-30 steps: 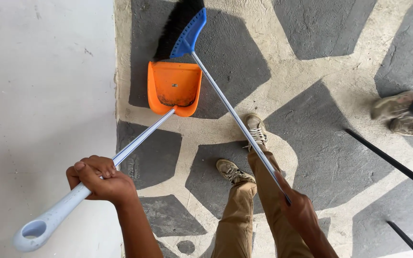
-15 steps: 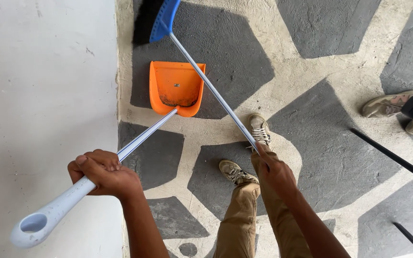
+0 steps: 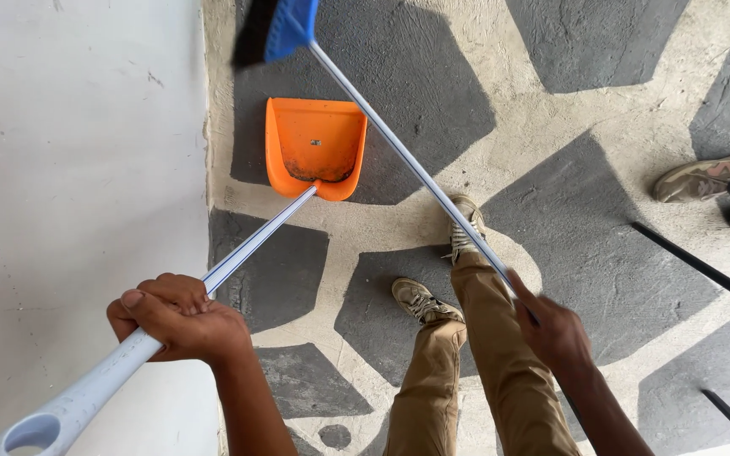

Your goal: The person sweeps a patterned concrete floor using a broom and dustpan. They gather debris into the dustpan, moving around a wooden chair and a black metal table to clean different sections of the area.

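Gripping the pale long handle (image 3: 213, 279) of the orange dustpan (image 3: 314, 156), the left hand (image 3: 181, 317) is curled tightly round it, while the broom pole (image 3: 416, 169) is clasped by the right hand (image 3: 553, 329). Both tools are judged light and stiff, best held high on their shafts. The dustpan rests beside the wall (image 3: 78, 169), the blue broom head (image 3: 276, 29) beyond it.

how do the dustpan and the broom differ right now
The dustpan is orange and lies flat on the floor; the broom has a blue head with dark bristles, partly cut off at the frame's top. The left hand grips the dustpan's pale handle, the right hand the broom's thinner pole. Both have long handles, which cross near the pan.
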